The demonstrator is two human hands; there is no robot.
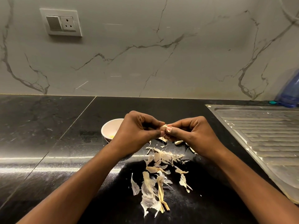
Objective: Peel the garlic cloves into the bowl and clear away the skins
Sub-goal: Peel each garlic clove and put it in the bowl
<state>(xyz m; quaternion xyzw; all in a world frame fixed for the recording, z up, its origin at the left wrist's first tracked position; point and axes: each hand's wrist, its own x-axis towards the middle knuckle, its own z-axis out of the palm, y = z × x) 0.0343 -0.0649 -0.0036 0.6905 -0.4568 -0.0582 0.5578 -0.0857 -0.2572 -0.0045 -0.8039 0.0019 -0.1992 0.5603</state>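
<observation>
At mid-frame the left hand pinches a clove in curled fingers, likely to steady it. The right hand closes its grip on the other end, thumbnail against the skin, probably to pry it off. The bowl sits left of centre, partly behind the left hand, near enough for a short drop. Skins lie scattered on the desk below centre, apparently left where they fall. No writing is legible. The blue bottle at the right edge is too blurred.
</observation>
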